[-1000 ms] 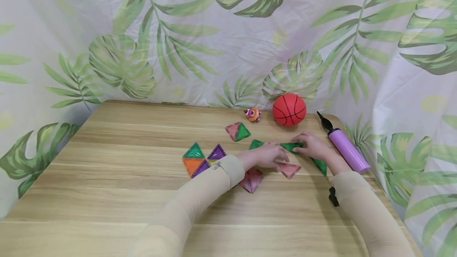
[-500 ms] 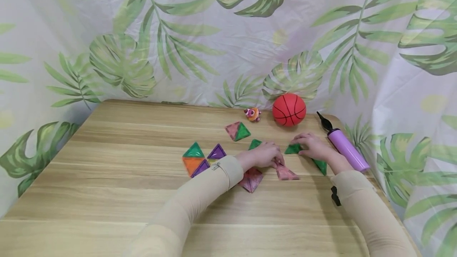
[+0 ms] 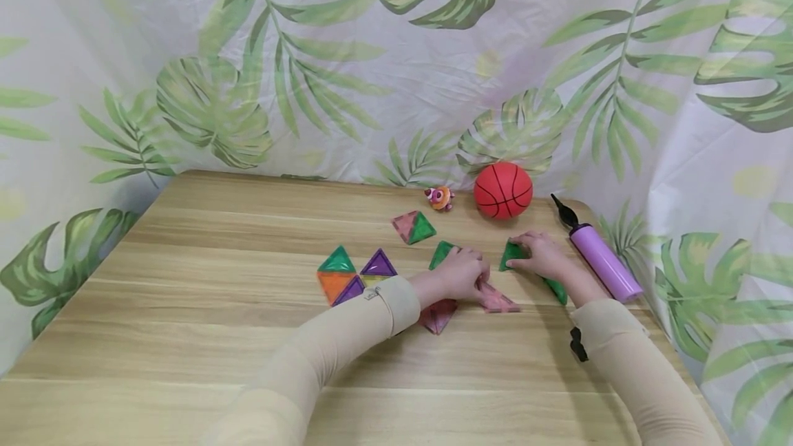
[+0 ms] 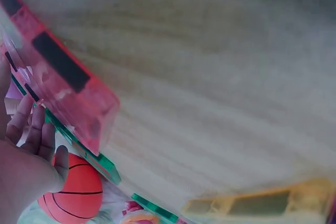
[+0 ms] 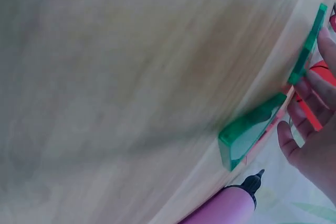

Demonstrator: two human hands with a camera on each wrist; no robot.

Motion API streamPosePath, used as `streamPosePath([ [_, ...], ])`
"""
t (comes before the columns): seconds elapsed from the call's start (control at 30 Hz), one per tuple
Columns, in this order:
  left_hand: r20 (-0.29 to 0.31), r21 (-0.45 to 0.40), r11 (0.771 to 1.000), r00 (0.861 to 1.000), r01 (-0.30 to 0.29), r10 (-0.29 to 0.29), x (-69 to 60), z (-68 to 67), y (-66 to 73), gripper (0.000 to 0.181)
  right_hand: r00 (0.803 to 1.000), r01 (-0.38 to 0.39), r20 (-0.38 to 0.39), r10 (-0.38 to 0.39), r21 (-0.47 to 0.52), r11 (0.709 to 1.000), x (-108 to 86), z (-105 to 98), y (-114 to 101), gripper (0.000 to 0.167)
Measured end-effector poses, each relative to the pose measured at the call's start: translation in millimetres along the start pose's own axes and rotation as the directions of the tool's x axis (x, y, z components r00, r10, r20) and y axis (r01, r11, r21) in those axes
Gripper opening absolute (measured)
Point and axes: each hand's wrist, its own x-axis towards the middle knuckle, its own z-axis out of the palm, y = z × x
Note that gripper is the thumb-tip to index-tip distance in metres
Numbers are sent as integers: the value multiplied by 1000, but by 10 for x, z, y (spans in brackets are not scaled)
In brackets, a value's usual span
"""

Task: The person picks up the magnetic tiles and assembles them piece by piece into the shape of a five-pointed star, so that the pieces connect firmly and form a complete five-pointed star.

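Note:
In the head view my left hand (image 3: 457,275) pinches the near corner of a pink triangular magnetic tile (image 3: 498,300). More pink tiles (image 3: 438,316) lie below that wrist, partly covered by the sleeve. Just beyond the left hand is a green triangle tile (image 3: 441,253). My right hand (image 3: 540,257) holds another green triangle tile (image 3: 511,253) between thumb and fingers, flat near the table. Under the right wrist lies a further green tile (image 3: 556,290). The right wrist view shows the fingers at the held green tile (image 5: 308,45).
Orange (image 3: 336,286), green and purple tiles form a group on the left. A pink-and-green pair (image 3: 414,227) lies farther back. Along the back edge sit a small toy figure (image 3: 440,198) and a red ball (image 3: 503,190). A purple hand pump (image 3: 606,261) lies at the right.
The green tile at my right hand has shifted right and turned. The pink tile at my left hand has turned and moved slightly left; the left hand has drawn back a little to the left.

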Motion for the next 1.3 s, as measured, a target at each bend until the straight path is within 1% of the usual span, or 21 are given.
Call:
streamPosePath([
  [0.03, -2, -6, 1000, 1000, 0, 0, -4, 5, 2, 35, 1000, 0, 12, 0, 3, 1000, -2, -4, -1, 61],
  [0.13, -4, -30, 999, 1000, -10, 10, -7, 9, -7, 34, 998, 38, 49, -39, 19, 999, -23, -34, 14, 58],
  [0.27, 9, -40, 998, 999, -44, 44, -6, 3, -39, 34, 985, 143, 94, -147, 47, 989, -65, -84, 65, 54],
  [0.37, 13, -25, 998, 998, -59, 59, -9, -12, -58, 37, 970, 214, 104, -219, 58, 975, -82, -107, 105, 55],
  [0.47, 11, 0, 998, 998, -55, 55, -27, -5, -73, 44, 967, 225, 110, -230, 59, 973, -101, -105, 131, 58],
  [0.6, 19, 42, 998, 999, -39, 38, -84, 18, -66, 55, 969, 215, 119, -216, 19, 976, -154, -88, 125, 61],
  [0.7, 18, 63, 998, 1000, -23, 22, -117, 32, -61, 58, 963, 245, 118, -243, 2, 970, -200, -86, 87, 59],
  [0.8, 6, 67, 998, 1000, -9, 8, -132, 38, -70, 57, 952, 280, 116, -282, 27, 960, -246, -76, 44, 58],
  [0.9, 5, 64, 998, 1000, -3, 3, -142, 31, -87, 57, 938, 326, 111, -327, 33, 945, -278, -47, 13, 58],
  [1.07, 12, 56, 998, 1000, -9, 8, -158, 9, -101, 55, 907, 411, 95, -411, 20, 911, -298, -3, -46, 58],
  [1.17, 16, 51, 999, 1000, -8, 8, -164, 2, -100, 55, 895, 432, 105, -433, 35, 901, -307, 4, -101, 58],
  [1.3, 22, 47, 999, 1000, -4, 3, -156, 4, -103, 55, 889, 434, 130, -439, 64, 899, -327, 10, -188, 58],
])
